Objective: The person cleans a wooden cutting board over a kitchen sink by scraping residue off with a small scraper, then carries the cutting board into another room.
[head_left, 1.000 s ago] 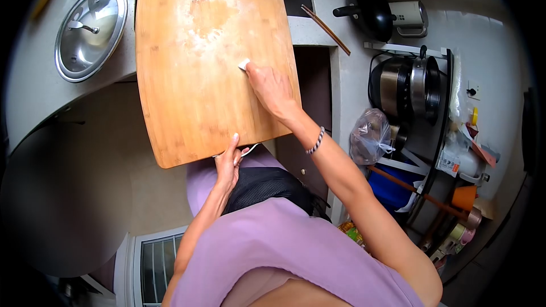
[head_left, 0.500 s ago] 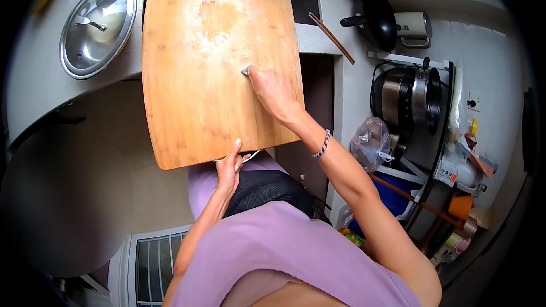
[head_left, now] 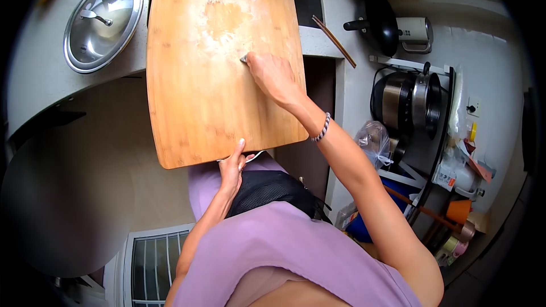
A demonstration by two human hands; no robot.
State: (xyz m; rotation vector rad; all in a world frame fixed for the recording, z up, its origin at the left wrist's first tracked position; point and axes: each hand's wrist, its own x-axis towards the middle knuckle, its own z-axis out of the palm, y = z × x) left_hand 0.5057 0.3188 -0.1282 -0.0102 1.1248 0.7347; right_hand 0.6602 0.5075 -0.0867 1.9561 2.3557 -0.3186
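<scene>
A large wooden board (head_left: 199, 96) reaches toward me over the counter's edge, with white powder residue (head_left: 219, 48) around a bare patch on its upper part. My right hand (head_left: 274, 78) is closed on a small metal scraper (head_left: 244, 58), whose tip shows at the fingers, against the board's surface. At the board's near edge, my left hand (head_left: 233, 166) grips the wood, thumb on top and fingers beneath. A thin white cord or strip (head_left: 254, 159) shows by those fingers.
A pot with a glass lid (head_left: 103, 25) stands on the left counter (head_left: 34, 74). Chopsticks (head_left: 334, 41), a black pan (head_left: 380, 23) and a kettle (head_left: 415, 34) are at the upper right. A shelf (head_left: 442, 119) with pots and a plastic bag (head_left: 373, 141) stands right.
My right hand has moved slightly up the board with the scraper. My left hand keeps its grip on the near edge. The view has shifted slightly.
</scene>
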